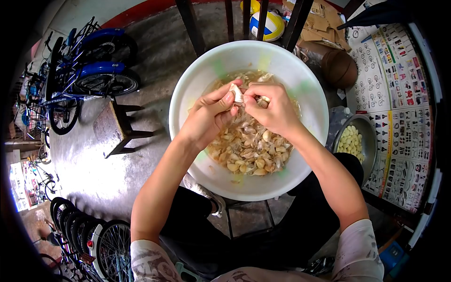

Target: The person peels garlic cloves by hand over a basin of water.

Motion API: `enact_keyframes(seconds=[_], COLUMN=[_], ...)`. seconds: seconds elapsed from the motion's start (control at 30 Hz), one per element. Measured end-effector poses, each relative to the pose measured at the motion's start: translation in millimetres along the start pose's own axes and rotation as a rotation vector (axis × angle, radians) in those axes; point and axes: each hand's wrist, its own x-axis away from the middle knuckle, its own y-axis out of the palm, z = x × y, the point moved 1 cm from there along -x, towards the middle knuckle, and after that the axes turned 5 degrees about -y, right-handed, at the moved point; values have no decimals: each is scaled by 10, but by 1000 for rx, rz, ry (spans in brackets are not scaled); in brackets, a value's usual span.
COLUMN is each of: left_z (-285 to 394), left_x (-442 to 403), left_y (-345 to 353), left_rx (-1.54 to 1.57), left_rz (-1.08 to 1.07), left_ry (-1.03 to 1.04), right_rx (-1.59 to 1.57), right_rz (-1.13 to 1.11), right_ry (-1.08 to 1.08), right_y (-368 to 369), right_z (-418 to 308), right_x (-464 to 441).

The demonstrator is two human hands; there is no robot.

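Over a large white basin (189, 155), my two hands meet at a garlic clove (236, 93) with pale, papery skin. My left hand (213, 107) pinches it between thumb and fingers. From the other side, my right hand (270, 104) has its thumb and forefinger closed on the clove's skin; a small pale piece, perhaps another clove, shows under its curled fingers. Below the hands, many unpeeled garlic cloves (253, 155) and loose skins float in brownish water. A metal bowl (371, 136) to the right holds peeled white cloves (350, 142).
A wooden stool (112, 127) stands left of the basin, with bicycles (101, 70) beyond it. Dark chair bars (229, 21), a volleyball (268, 26) and a brown basketball (339, 69) are at the back. A printed poster board (399, 103) lines the right.
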Motion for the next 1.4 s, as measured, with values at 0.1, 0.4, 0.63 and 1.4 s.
enact_keyframes(seconds=[0.1,0.4,0.63,1.4], left_z=[34,-19,-148,2], left_x=[14,3,-7,66], left_y=[33,80,184,97], left_rx=[53,-137,-432,-1164], left_rz=[51,213,426,332], left_ry=[-76,115,366,712], right_rx=[-81,-237,260,334], right_rz=[-19,-23,11,69], right_ry=[25,264,-164,-223], right_y=[8,44,72,18], right_z=[17,147,71,8], right_x=[13,54,62,9])
